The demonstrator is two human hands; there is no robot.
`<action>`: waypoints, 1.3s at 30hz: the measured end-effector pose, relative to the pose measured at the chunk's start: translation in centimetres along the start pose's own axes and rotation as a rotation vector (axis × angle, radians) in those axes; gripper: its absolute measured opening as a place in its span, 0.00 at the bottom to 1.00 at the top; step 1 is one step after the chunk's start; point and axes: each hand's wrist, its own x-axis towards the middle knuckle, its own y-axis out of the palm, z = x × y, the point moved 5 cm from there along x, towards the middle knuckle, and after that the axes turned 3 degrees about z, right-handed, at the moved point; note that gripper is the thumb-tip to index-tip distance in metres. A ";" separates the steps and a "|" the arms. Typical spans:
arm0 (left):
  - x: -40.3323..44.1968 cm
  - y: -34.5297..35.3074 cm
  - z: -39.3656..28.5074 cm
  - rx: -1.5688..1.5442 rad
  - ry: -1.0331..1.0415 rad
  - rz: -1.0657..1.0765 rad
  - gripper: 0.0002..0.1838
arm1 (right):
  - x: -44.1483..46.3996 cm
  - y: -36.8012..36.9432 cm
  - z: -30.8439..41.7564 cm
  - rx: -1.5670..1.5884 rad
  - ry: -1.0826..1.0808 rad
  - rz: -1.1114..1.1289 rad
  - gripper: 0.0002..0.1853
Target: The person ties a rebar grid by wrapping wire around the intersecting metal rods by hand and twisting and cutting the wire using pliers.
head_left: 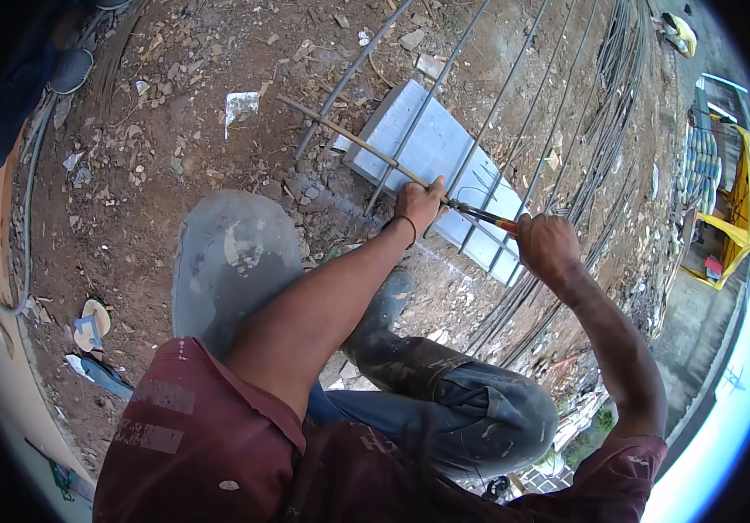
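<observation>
My left hand is closed around a thin rusty steel bar where it crosses several longer steel rods. In my right hand are pincers with red and yellow handle grips. Their jaws meet the bar crossing right beside my left fingers, and a thin wire there is too small to make out clearly. Beneath the rods lies a pale grey slab, partly hidden by the rods and my hands.
A bundle of thin steel rods runs along the right. Near my left knee stands a rounded grey object. Rubble covers the soil, with a sandal at left. Stacked bags and a yellow frame are far right.
</observation>
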 end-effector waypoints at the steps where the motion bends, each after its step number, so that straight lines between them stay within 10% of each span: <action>1: -0.1 0.1 0.1 -0.015 0.022 0.005 0.30 | 0.0 0.0 0.0 -0.029 -0.142 -0.082 0.15; 6: -0.7 0.3 0.3 0.025 0.073 -0.005 0.33 | 3.0 -0.3 -2.2 0.771 0.021 0.793 0.15; 12: 2.7 1.3 4.1 0.250 0.132 -0.251 0.35 | 2.3 -4.3 0.4 0.033 -0.282 0.348 0.32; 17: 1.8 0.9 2.9 0.190 0.105 -0.173 0.36 | 0.4 -4.1 1.3 -0.509 -0.637 -0.558 0.13; 22: 1.6 0.8 2.7 0.066 0.082 -0.097 0.39 | 1.9 -4.6 2.0 -0.309 -0.364 0.145 0.15; 24: 1.1 0.4 2.3 0.037 0.093 -0.070 0.40 | 2.5 -3.7 -0.7 0.606 0.041 0.591 0.20; 30: -0.8 -0.8 -0.2 0.189 0.008 -0.011 0.45 | 3.8 -2.4 -1.9 0.656 0.004 0.587 0.25; 39: 0.3 -0.7 1.6 -0.200 -0.053 0.176 0.40 | 1.6 -3.5 0.7 -0.096 -0.011 0.219 0.14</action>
